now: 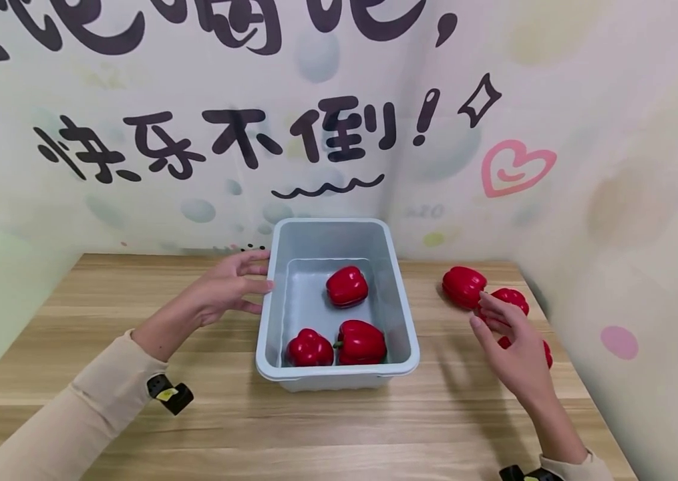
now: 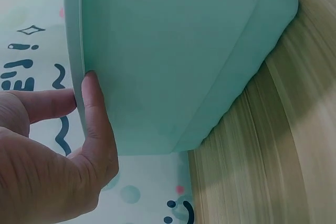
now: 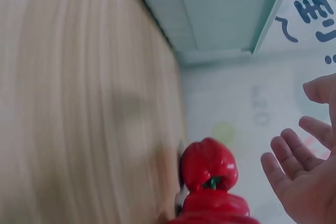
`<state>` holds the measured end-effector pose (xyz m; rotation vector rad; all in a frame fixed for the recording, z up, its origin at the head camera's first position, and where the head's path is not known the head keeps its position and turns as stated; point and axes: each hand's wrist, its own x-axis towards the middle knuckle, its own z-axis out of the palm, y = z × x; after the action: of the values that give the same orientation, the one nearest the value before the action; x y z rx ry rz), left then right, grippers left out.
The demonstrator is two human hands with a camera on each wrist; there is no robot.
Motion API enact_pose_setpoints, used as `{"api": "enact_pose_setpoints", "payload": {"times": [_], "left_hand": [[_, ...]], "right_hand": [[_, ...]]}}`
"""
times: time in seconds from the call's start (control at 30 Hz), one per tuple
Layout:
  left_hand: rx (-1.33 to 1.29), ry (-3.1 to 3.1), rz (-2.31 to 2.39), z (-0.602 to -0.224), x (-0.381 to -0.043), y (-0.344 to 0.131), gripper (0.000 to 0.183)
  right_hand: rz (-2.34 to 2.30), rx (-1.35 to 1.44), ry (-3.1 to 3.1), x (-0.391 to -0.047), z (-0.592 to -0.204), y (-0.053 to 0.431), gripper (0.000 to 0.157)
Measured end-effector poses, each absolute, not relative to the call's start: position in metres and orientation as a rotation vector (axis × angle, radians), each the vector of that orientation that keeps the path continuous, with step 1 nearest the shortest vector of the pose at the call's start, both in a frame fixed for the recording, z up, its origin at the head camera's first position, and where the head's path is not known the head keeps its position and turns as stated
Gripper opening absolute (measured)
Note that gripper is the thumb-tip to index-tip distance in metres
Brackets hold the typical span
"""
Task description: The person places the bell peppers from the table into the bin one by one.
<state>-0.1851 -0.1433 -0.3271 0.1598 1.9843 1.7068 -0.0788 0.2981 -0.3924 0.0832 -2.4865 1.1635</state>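
Observation:
A light blue-grey plastic bin (image 1: 339, 381) stands mid-table with three red bell peppers inside: one toward the back (image 1: 347, 286), two side by side at the front (image 1: 310, 348). My left hand (image 1: 227, 287) holds the bin's left rim, the thumb at its edge and fingers against the outer wall, as the left wrist view also shows (image 2: 58, 166). To the right of the bin, my right hand (image 1: 516, 351) hovers over more red bell peppers (image 1: 463, 287), fingers loosely bent and apart, gripping nothing. That hand partly hides some of these peppers in the head view.
The wood-grain table (image 1: 206, 414) meets a printed wall cloth (image 1: 194, 167) at its back edge. Another wall surface (image 1: 645, 234) rises along the right edge, close to the loose peppers. Each wrist carries a small black device (image 1: 170, 394).

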Motion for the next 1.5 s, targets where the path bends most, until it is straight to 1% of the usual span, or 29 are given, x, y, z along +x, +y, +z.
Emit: {"api": "enact_pose_setpoints", "payload": {"times": [0.23,0.33,0.53,0.63,0.77,0.93,1.13,1.5], "left_hand": [[0.167,1.997,1.703,-0.328,-0.186,-0.141,0.072],[0.172,2.003,1.7,-0.328,-0.186,-0.141,0.071],[0.19,2.004,1.7,-0.328,-0.185,-0.14,0.071],[0.19,2.012,1.691,-0.329,-0.186,-0.141,0.071],[0.18,2.018,1.68,-0.328,-0.188,-0.143,0.07],[0.177,2.004,1.689,-0.329,-0.189,-0.144,0.073],[0.178,1.994,1.699,-0.33,-0.191,-0.144,0.074],[0.177,1.998,1.697,-0.331,-0.19,-0.144,0.073]], "right_hand": [[0.974,-0.018,-2.411,-0.064,-0.398,0.309,0.054],[0.914,-0.114,-2.404,-0.057,-0.403,0.314,0.057],[0.955,-0.339,-2.409,-0.042,-0.412,0.326,0.06],[0.97,-0.422,-2.417,-0.037,-0.416,0.332,0.066],[1.017,-0.527,-2.447,-0.031,-0.422,0.336,0.077],[1.174,-0.66,-2.479,-0.025,-0.431,0.346,0.09],[1.277,-0.691,-2.485,-0.022,-0.438,0.354,0.092],[1.225,-0.676,-2.54,-0.026,-0.448,0.358,0.094]]}}
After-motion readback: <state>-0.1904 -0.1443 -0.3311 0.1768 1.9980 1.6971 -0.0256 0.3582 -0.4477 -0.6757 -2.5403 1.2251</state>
